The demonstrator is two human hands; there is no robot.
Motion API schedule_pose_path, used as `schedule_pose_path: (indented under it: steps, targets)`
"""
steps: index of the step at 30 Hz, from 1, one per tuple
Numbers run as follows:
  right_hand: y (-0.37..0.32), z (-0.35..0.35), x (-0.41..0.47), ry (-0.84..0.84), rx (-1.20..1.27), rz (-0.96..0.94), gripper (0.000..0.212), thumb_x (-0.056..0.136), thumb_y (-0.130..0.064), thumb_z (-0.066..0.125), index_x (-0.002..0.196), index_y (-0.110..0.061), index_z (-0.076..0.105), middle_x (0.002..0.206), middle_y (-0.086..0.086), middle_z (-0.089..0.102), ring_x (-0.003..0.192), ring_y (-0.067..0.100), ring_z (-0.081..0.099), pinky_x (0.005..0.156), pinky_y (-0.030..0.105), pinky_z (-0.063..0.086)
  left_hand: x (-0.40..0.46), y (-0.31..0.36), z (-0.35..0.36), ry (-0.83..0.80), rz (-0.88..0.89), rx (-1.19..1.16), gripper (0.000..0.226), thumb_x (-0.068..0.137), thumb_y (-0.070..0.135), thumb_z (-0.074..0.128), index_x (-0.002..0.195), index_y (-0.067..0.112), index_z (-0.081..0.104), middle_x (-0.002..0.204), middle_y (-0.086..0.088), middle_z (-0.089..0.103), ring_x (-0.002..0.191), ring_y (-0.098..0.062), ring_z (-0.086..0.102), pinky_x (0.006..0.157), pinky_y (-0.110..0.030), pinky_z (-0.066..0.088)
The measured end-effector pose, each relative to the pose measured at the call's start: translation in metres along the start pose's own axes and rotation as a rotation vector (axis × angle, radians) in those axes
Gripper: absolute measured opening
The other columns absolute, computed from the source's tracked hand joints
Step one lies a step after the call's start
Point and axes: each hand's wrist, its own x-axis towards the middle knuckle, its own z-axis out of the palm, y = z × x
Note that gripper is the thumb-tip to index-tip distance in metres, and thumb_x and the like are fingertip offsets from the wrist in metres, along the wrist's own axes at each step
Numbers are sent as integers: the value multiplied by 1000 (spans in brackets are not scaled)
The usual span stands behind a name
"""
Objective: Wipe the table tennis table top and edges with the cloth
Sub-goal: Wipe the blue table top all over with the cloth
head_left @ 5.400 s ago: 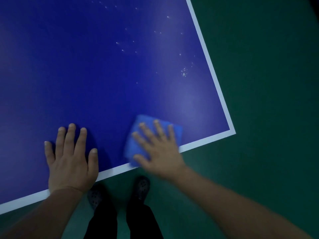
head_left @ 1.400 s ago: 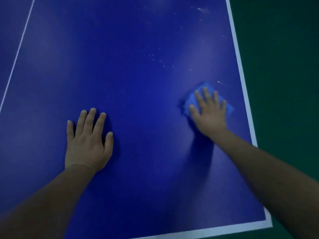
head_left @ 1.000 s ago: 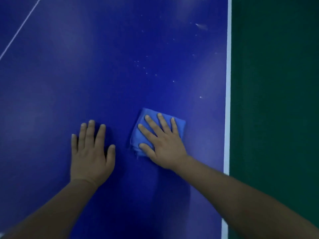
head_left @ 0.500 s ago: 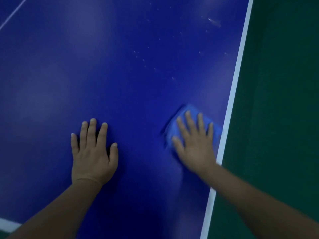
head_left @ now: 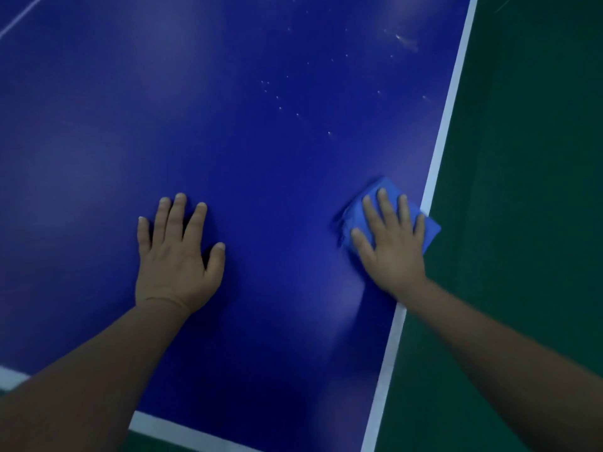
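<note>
The dark blue table tennis table top [head_left: 261, 174] fills most of the head view, with a white line along its right edge [head_left: 440, 151] and near edge. My right hand [head_left: 391, 246] lies flat, fingers spread, pressing a folded blue cloth [head_left: 378, 190] at the right edge; a corner of the cloth overhangs the white line. My left hand [head_left: 177, 256] rests flat on the bare table top, fingers apart, holding nothing. Several small white specks [head_left: 280, 107] dot the surface beyond the cloth.
Green floor [head_left: 528, 190] lies to the right of the table and below its near edge. A thin white centre line [head_left: 19, 22] crosses the far left corner of the view. A pale smear [head_left: 406, 42] marks the far right of the top.
My right hand has slid the cloth rightward from the middle of the top to the right edge, where it now overhangs the white line. My left hand has stayed flat in place.
</note>
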Motion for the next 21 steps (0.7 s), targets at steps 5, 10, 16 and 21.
schedule_pose_path:
  steps: [5,10,16,21]
  targets:
    - [-4,12,-100,-57,-20,-376,64,101,-67,20,158,-36,22,168,-7,14,156,28,5,120,65,8,-11,-9,-5,-10,34,-162,76,92,54,23,158,16,27,169,-7,9,156,-18,-5,126,-46,-7]
    - [10,2,-30,-22,40,-18,72,95,-71,17,159,-38,21,169,-9,10,156,27,3,121,61,3,-85,-15,2,-9,71,-60,72,95,51,26,156,13,31,167,-14,14,156,-26,2,125,-53,0]
    - [-31,12,-82,-24,45,10,69,98,-67,14,160,-37,13,170,-7,4,156,30,-1,121,64,1,-165,13,21,-9,13,-25,70,96,49,26,155,13,33,167,-13,18,156,-27,5,125,-55,0]
    - [-88,37,-220,-34,20,-315,64,101,-64,24,158,-35,26,169,-5,13,156,32,4,120,65,5,-171,20,25,22,-28,-1,70,95,51,24,156,16,30,167,-10,16,156,-26,3,124,-55,-1]
